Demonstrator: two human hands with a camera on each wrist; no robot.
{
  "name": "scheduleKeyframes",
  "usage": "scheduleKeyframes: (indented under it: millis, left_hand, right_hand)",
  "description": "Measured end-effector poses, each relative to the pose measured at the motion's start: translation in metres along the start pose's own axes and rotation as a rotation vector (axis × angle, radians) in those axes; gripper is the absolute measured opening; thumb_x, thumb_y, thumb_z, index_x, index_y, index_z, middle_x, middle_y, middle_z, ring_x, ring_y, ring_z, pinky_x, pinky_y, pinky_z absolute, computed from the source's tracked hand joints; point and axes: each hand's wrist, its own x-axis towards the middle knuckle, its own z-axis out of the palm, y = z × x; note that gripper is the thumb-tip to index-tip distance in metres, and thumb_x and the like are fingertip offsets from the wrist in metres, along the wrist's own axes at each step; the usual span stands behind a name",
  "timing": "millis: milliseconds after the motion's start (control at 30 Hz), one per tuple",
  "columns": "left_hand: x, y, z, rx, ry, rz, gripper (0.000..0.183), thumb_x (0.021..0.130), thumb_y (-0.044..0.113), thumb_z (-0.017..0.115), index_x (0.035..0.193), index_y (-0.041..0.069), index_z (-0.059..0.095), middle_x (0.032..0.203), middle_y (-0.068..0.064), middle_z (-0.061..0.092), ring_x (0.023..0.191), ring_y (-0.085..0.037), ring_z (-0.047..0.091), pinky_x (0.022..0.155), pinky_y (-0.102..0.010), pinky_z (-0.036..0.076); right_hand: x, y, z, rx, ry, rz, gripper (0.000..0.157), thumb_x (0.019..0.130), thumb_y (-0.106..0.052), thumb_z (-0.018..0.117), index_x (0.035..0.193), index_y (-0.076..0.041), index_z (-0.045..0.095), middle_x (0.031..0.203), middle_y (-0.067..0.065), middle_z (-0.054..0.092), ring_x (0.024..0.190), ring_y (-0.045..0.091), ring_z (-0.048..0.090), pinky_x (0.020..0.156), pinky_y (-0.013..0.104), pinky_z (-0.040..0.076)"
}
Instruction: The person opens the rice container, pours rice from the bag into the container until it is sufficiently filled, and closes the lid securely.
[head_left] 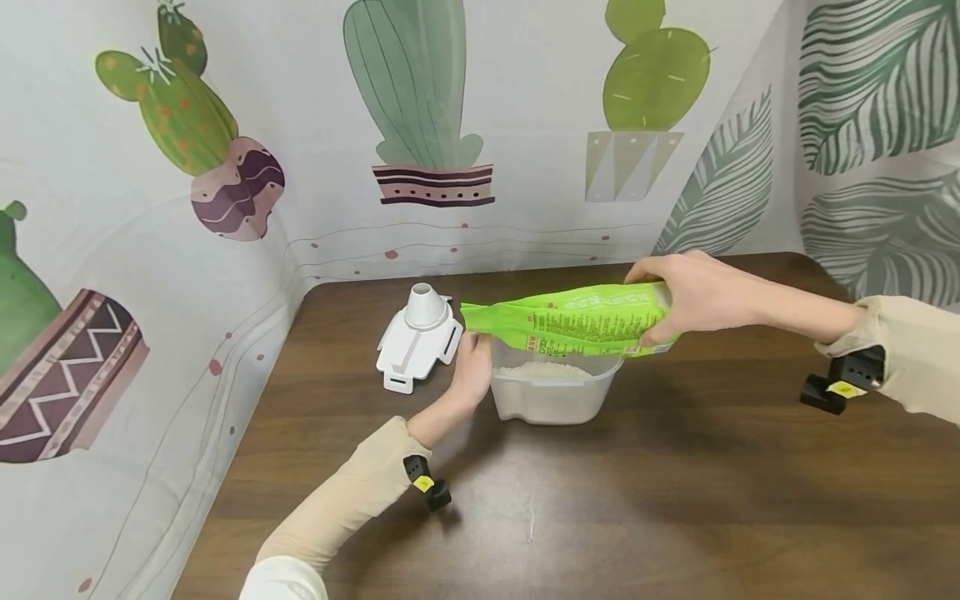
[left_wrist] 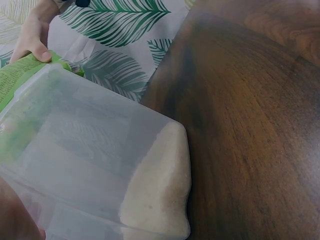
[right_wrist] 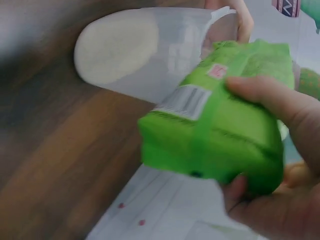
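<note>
Green bag (head_left: 573,321), gripped by the right hand (head_left: 701,293), lies sideways over a clear tub (head_left: 553,400) the left hand (head_left: 472,369) holds.

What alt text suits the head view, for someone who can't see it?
A right hand holds a green bag sideways above a translucent tub with a pale fill; the left hand is at the tub's left side. Left of them, a white lid with a raised spout lies on a brown table before a cactus-print backdrop.
</note>
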Motion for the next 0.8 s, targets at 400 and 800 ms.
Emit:
scheduleKeyframes:
  millis: [400, 800]
  left_hand:
    - [0.000, 0.002, 0.002, -0.030, 0.014, 0.038, 0.038, 0.103, 0.021, 0.032, 0.127, 0.000, 0.054, 0.129, -0.018, 0.057, 0.130, -0.027, 0.046, 0.113, -0.042, 0.032]
    - [0.000, 0.002, 0.003, -0.029, 0.031, 0.029, 0.039, 0.102, 0.020, 0.034, 0.128, 0.000, 0.055, 0.130, -0.018, 0.058, 0.130, -0.027, 0.047, 0.113, -0.041, 0.032]
  right_hand:
    - [-0.015, 0.025, 0.031, 0.396, 0.271, 0.066, 0.075, 0.058, -0.018, 0.094, 0.118, -0.018, 0.049, 0.111, 0.005, 0.065, 0.085, 0.008, 0.060, 0.068, 0.018, 0.046]
    - [-0.018, 0.033, 0.066, 0.972, 0.338, 0.141, 0.056, 0.074, 0.005, 0.078, 0.122, -0.015, 0.059, 0.101, -0.009, 0.066, 0.085, 0.005, 0.061, 0.067, 0.021, 0.054]
